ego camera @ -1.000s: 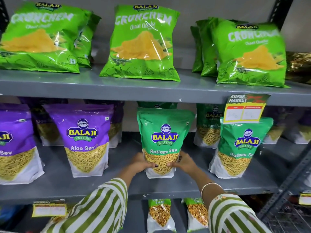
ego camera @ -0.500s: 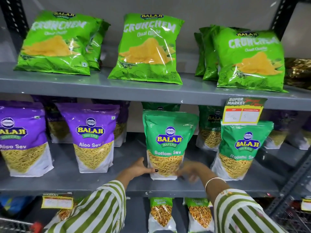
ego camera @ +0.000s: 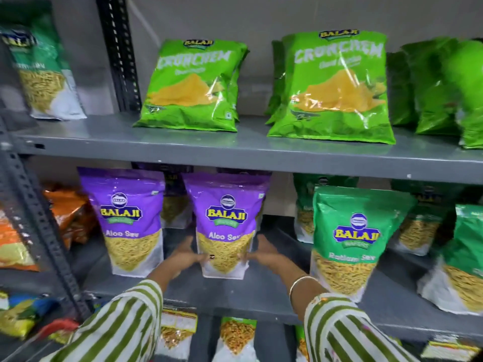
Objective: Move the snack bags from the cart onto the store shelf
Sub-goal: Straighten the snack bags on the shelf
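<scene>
At frame centre, on the middle shelf (ego camera: pixel 261 291), an upright purple Aloo Sev pouch (ego camera: pixel 226 226) is clasped low between the left hand (ego camera: pixel 186 255) and right hand (ego camera: pixel 264 253), both equally near

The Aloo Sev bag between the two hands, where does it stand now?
In the head view, this Aloo Sev bag stands centre on the middle shelf, between another purple bag and a green Ratlami Sev bag.

Two purple Aloo Sev pouches (ego camera: pixel 226 226) stand in front, two light-green Crunchem bags (ego camera: pixel 332 87) face forward, perhaps more stacked behind; two hands (ego camera: pixel 184 254).
</scene>
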The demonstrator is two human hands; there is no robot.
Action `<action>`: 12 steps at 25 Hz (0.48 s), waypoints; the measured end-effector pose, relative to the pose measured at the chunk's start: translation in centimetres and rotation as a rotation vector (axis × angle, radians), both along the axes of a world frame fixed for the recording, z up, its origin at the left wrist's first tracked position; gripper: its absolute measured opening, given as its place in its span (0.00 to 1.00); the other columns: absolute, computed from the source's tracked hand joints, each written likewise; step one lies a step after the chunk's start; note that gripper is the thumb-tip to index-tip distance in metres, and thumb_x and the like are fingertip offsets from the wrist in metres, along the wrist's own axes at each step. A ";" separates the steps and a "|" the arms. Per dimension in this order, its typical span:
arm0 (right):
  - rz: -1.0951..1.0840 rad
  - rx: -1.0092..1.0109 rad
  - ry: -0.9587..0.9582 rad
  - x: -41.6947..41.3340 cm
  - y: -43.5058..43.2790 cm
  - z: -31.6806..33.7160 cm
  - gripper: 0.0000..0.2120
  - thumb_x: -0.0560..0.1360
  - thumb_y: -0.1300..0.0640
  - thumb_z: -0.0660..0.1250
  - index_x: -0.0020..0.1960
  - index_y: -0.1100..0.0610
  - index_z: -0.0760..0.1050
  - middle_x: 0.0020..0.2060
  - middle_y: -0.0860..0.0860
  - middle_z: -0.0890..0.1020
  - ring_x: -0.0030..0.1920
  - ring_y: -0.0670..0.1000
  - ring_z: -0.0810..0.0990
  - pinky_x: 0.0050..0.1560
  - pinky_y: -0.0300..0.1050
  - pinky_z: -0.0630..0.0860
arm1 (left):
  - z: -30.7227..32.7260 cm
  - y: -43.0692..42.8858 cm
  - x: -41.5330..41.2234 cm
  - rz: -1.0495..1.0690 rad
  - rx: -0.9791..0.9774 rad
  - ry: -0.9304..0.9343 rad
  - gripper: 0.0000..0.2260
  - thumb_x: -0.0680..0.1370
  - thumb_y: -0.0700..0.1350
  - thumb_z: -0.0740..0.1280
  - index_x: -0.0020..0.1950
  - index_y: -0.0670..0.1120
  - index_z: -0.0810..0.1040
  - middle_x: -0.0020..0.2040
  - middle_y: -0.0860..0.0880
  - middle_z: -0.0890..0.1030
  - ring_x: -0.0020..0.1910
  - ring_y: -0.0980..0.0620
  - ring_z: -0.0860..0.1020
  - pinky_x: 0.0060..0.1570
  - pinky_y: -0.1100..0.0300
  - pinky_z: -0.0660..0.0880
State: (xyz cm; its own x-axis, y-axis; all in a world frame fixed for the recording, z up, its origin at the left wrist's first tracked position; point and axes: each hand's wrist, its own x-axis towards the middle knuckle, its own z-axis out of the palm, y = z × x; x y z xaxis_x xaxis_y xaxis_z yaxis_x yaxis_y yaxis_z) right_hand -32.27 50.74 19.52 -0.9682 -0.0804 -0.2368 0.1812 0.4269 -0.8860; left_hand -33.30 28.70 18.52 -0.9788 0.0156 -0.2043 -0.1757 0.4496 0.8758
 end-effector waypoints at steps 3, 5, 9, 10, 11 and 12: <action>-0.055 -0.179 0.054 -1.0 -1.1 -1.2 0.39 0.55 0.61 0.80 0.62 0.62 0.68 0.61 0.55 0.77 0.57 0.51 0.76 0.50 0.37 0.76 | 0.5 0.7 0.6 -0.039 0.116 -0.004 0.22 0.60 0.44 0.79 0.48 0.49 0.72 0.54 0.46 0.79 0.43 0.58 0.80 0.41 0.60 0.78; -0.079 -0.212 0.078 0.2 -1.4 -0.6 0.36 0.53 0.60 0.78 0.59 0.59 0.71 0.60 0.58 0.78 0.59 0.55 0.77 0.57 0.44 0.77 | -0.7 0.6 -0.2 -0.008 0.113 0.021 0.39 0.45 0.58 0.81 0.52 0.46 0.74 0.55 0.46 0.82 0.51 0.49 0.81 0.53 0.50 0.78; -0.014 -0.182 0.078 3.3 -0.7 1.0 0.18 0.66 0.69 0.73 0.50 0.55 0.71 0.47 0.50 0.79 0.44 0.44 0.77 0.33 0.25 0.75 | -1.6 0.7 0.0 -0.021 0.039 0.010 0.45 0.43 0.61 0.79 0.55 0.44 0.74 0.56 0.44 0.82 0.55 0.46 0.80 0.60 0.46 0.76; -0.008 -0.173 0.089 3.6 -0.3 1.0 0.19 0.66 0.70 0.72 0.52 0.56 0.71 0.49 0.52 0.80 0.45 0.45 0.78 0.33 0.27 0.75 | 0.3 1.4 1.9 -0.021 0.023 0.015 0.40 0.48 0.56 0.80 0.56 0.43 0.74 0.57 0.44 0.82 0.55 0.46 0.79 0.60 0.48 0.76; -0.002 -0.169 0.103 3.9 -0.1 1.0 0.19 0.65 0.69 0.73 0.51 0.55 0.72 0.52 0.55 0.80 0.48 0.48 0.78 0.38 0.31 0.77 | 1.0 1.8 2.7 -0.021 0.006 0.017 0.34 0.54 0.51 0.80 0.56 0.42 0.74 0.57 0.43 0.81 0.56 0.45 0.79 0.60 0.50 0.75; 0.013 -0.154 0.118 4.3 -0.1 1.1 0.18 0.65 0.68 0.74 0.48 0.53 0.73 0.53 0.56 0.80 0.52 0.52 0.79 0.43 0.37 0.79 | 1.2 2.1 3.0 -0.015 -0.002 0.014 0.30 0.58 0.47 0.79 0.56 0.41 0.74 0.58 0.43 0.81 0.57 0.45 0.79 0.60 0.51 0.75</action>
